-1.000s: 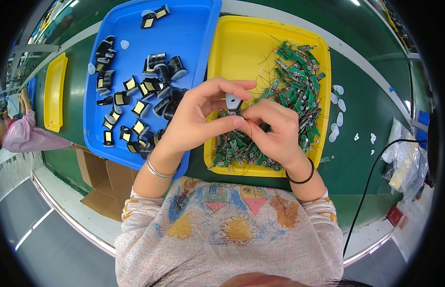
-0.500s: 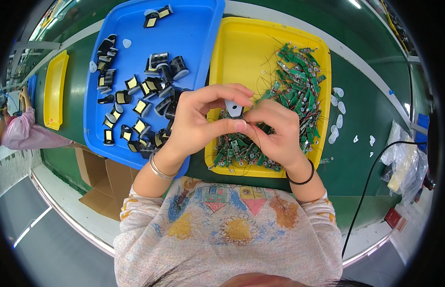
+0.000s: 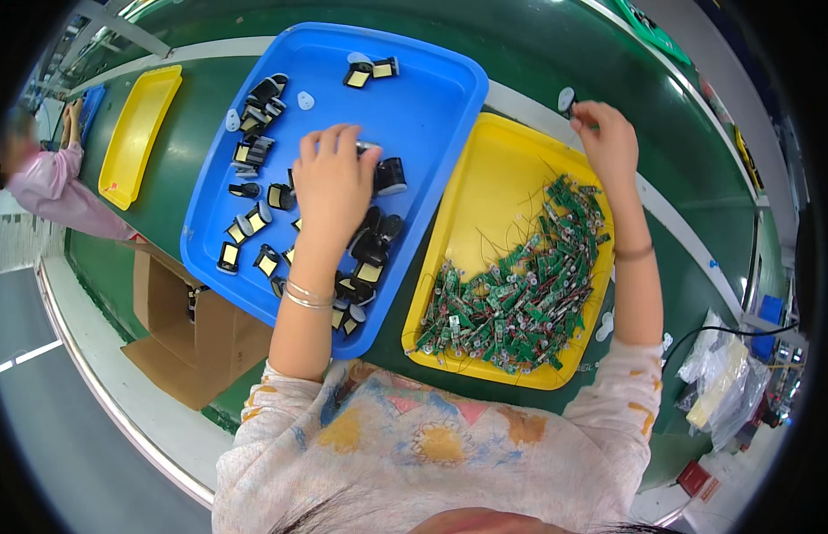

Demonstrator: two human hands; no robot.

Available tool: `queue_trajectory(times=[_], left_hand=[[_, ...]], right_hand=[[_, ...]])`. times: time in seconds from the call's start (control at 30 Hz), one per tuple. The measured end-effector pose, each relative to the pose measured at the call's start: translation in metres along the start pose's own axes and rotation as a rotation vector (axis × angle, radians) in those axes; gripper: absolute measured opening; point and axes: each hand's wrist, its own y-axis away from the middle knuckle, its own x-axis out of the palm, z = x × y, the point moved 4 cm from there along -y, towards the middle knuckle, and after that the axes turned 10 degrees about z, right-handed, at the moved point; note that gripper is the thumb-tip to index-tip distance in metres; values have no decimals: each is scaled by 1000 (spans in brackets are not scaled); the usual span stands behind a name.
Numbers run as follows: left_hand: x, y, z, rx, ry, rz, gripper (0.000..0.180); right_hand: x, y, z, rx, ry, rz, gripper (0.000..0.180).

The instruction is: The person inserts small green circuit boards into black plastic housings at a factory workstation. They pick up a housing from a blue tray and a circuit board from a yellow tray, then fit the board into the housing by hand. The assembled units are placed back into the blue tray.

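Observation:
My left hand [image 3: 332,178] is over the blue tray [image 3: 412,60], palm down, with its thumb apart from the fingers. A black part with a grey end [image 3: 367,147] lies by its thumb and index finger; the palm hides other parts beneath. Out past the far right corner of the yellow tray [image 3: 456,214], my right hand [image 3: 607,142] pinches a small black piece with a grey oval cap [image 3: 567,99] at its fingertips. Black housings with pale yellow pads [image 3: 267,260] are scattered through the blue tray.
Green circuit boards with thin wires [image 3: 512,311] heap in the yellow tray. White oval pieces [image 3: 605,326] lie to its right, near clear plastic bags [image 3: 721,378] and a black cable [image 3: 698,331]. A cardboard box [image 3: 196,343] stands at lower left. A co-worker in pink [image 3: 49,191] sits far left.
My hands have parted from above the yellow tray. The left has moved over the blue tray's parts; the right has reached far right with the capped piece. The view has shifted.

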Motion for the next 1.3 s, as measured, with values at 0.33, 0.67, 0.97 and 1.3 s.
queue_trajectory(times=[0.33,0.67,0.97,1.3], left_hand=[[23,-8,46,-139,-98,154,25],[-4,-6,24,-54,24,-25,24],[-16,21,-59,391,991,220,16],[8,47,-80,84,1573,769,28]], right_hand=[[65,-59,-57,55,115,204,18],[0,58,50,-45,-24,331,10],[25,88,22,159,97,549,25],[-10,118,91,332,-1683,301,14]])
